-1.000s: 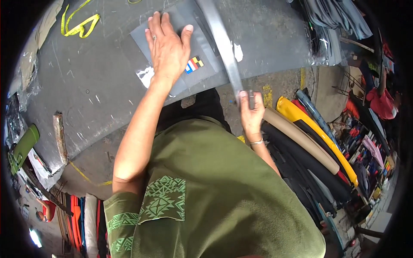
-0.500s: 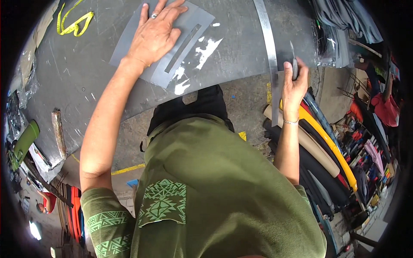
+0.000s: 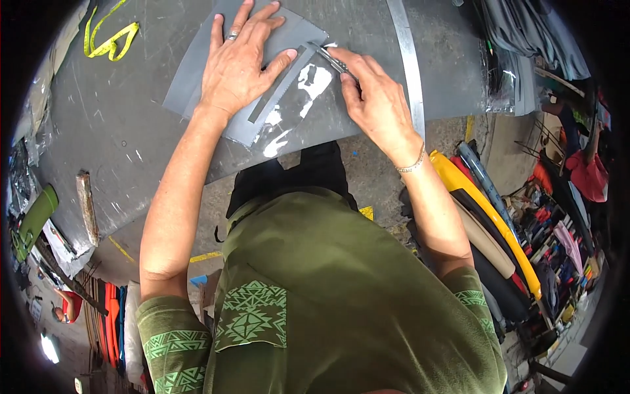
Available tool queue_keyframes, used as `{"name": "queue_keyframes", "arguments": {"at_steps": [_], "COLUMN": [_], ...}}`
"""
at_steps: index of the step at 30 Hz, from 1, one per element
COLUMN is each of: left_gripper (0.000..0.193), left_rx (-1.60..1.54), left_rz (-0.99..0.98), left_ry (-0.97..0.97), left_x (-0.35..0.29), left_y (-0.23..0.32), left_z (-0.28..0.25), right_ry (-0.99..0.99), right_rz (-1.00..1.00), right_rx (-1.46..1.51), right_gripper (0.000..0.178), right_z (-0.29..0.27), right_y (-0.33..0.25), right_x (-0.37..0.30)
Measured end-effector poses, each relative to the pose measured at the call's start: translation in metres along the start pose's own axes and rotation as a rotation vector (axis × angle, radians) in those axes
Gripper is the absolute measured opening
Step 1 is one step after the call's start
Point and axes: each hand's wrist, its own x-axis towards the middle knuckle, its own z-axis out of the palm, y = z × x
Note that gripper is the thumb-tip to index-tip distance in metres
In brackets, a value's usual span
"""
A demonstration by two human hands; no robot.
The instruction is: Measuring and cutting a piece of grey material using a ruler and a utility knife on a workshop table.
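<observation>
A grey sheet of flexible material (image 3: pixel 186 84) lies on the dark worktable (image 3: pixel 151 164), with a long narrow slot (image 3: pixel 262 110) cut through it near its right edge. Spread flat over the sheet's middle is my left hand (image 3: pixel 239 73), fingers apart, thumb close to the slot. My right hand (image 3: pixel 379 98) grips a slim cutting knife (image 3: pixel 333 60). The blade points left, its tip at the slot's far end; whether it touches the sheet I cannot tell.
A long metal ruler (image 3: pixel 409 59) lies to the right, reaching over the table's front edge. At the far left are a yellow tape measure (image 3: pixel 108 47) and a wooden stick (image 3: pixel 87 209). Material rolls (image 3: pixel 489 243) stand at right; dark folded sheets (image 3: pixel 545 46) lie far right.
My right hand has swung left with the knife, from beside the ruler to the slot's far end. My left hand stays on the sheet, its thumb now stretched out toward the slot.
</observation>
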Motion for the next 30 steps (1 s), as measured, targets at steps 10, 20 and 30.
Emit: {"name": "queue_keyframes", "arguments": {"at_steps": [10,20,30], "left_gripper": [0.067,0.066,0.066], "left_rx": [0.007,-0.014,-0.014], "left_rz": [-0.01,-0.012,-0.012], "left_ry": [-0.009,-0.006,-0.001], "left_x": [0.002,0.003,0.003], "left_y": [0.005,0.005,0.005], "left_z": [-0.006,-0.006,-0.006], "right_ry": [-0.071,-0.069,-0.079], "right_rz": [-0.005,-0.033,-0.042], "right_rx": [-0.05,-0.062,-0.057], "right_gripper": [0.043,0.043,0.044], "right_z": [-0.008,-0.008,-0.008], "right_y": [-0.001,0.003,0.004], "right_x": [0.009,0.014,0.015]}}
